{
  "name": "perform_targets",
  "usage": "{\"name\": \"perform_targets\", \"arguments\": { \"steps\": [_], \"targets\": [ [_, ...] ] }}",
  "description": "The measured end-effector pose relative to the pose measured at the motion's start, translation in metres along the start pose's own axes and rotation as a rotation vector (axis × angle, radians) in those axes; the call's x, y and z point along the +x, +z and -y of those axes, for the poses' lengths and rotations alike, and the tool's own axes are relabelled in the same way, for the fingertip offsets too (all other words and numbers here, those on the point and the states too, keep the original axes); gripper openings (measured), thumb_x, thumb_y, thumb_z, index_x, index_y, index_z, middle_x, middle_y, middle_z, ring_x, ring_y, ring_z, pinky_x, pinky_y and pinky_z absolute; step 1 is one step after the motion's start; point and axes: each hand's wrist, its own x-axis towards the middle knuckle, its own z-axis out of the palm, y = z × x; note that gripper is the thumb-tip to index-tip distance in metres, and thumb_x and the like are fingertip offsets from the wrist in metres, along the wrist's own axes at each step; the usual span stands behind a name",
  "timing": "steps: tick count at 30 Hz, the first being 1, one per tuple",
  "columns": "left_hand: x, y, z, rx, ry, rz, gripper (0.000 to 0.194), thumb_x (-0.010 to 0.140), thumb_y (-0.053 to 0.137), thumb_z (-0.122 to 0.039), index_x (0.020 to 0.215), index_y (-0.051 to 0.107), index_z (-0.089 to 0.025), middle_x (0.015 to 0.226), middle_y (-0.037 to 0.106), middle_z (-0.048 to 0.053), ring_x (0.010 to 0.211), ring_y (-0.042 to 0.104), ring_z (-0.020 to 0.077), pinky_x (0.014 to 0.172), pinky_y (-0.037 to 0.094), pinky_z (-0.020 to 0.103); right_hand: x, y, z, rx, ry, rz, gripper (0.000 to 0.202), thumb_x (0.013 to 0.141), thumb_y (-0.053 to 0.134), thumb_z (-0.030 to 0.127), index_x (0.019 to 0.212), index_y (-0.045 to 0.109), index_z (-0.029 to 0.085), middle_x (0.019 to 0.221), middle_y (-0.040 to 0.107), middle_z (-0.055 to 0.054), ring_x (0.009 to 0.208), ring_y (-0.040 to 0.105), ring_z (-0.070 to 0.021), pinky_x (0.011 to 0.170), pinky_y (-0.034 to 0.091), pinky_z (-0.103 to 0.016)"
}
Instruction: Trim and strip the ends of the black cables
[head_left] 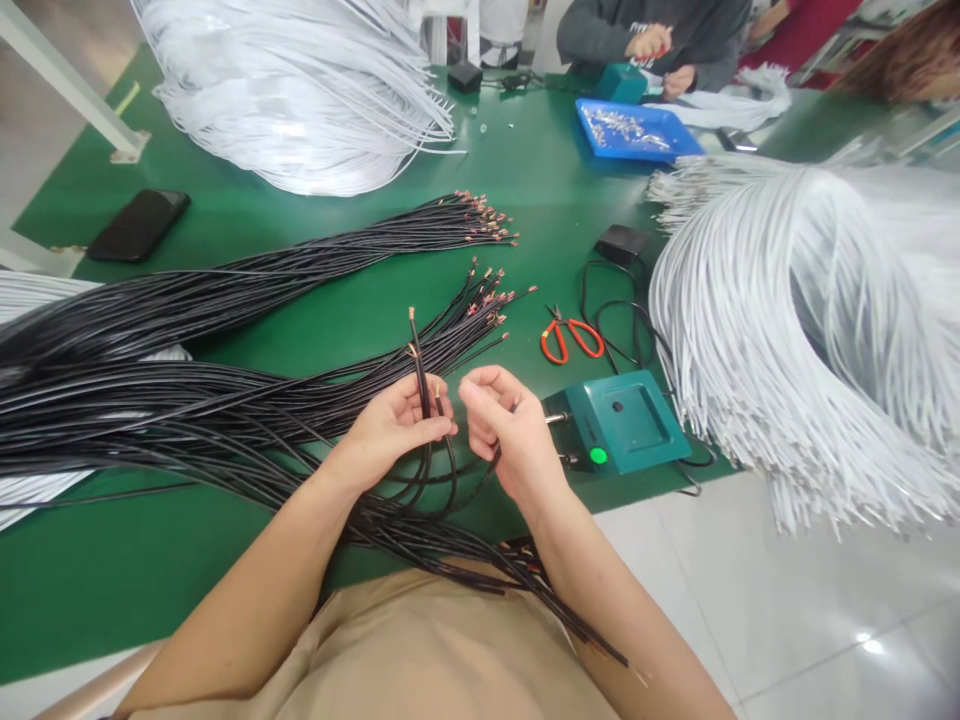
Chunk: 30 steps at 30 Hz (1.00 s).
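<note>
My left hand (401,425) is closed around a few black cables (422,385), whose stripped ends with bare copper point upward. Just right of it, my right hand (506,425) has its fingers curled in a pinch on another black cable (491,470), which runs down from below the palm; the cable's tip is hidden by the fingers. Beneath both hands, loose black cables (405,520) loop over the table's front edge and across my lap. Beside my right hand stands a green boxy device (626,420) with metal prongs and a bright green dot.
Black cable bundles (315,250) lie along the left. Red-handled cutters (571,335) rest beyond the green device. White cable heaps (787,300) fill the right and the far left. A phone (139,225), a blue tray (637,130) of small parts and a co-worker's hands (651,42) are further off.
</note>
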Motion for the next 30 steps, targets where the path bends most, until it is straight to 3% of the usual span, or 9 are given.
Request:
{"name": "perform_targets", "arguments": {
  "steps": [3,8,18,30],
  "targets": [
    [0.001,0.001,0.002,-0.022,0.011,-0.083,0.041,0.063,0.08,-0.016,0.094,0.053,-0.019,0.076,0.063,-0.004,0.071,0.064,0.0105,0.068,0.051,0.022,-0.001,0.002,-0.003,-0.173,-0.007,-0.037,0.031,0.068,0.077,0.036,0.09,0.064,0.019,0.049,0.042,0.011,0.036,0.024,-0.0026,0.034,0.017,-0.019],
    [0.0,0.007,0.003,0.036,0.084,-0.158,0.044,0.058,0.083,-0.015,0.079,0.045,-0.019,0.068,0.057,-0.008,0.064,0.06,0.0067,0.065,0.05,0.019,0.0,0.003,-0.006,-0.329,-0.003,-0.042,0.027,0.065,0.078,0.039,0.078,0.069,0.017,0.045,0.039,0.01,0.038,0.025,-0.0028,0.037,0.016,-0.021],
    [-0.002,0.011,0.003,0.107,0.125,-0.138,0.042,0.062,0.081,-0.016,0.078,0.042,-0.02,0.067,0.055,-0.008,0.063,0.057,0.0065,0.063,0.048,0.019,-0.001,0.003,-0.009,-0.069,0.082,-0.039,0.021,0.061,0.081,0.031,0.071,0.068,0.017,0.046,0.044,0.008,0.038,0.021,-0.0014,0.036,0.011,-0.02],
    [-0.005,0.011,0.007,0.201,0.143,-0.173,0.038,0.065,0.08,-0.02,0.079,0.045,-0.02,0.073,0.061,-0.004,0.068,0.059,0.0098,0.065,0.048,0.022,-0.001,-0.003,-0.012,-0.02,0.129,-0.022,0.026,0.059,0.083,0.034,0.072,0.07,0.015,0.051,0.05,0.006,0.04,0.021,-0.0015,0.037,0.01,-0.021]
  ]
}}
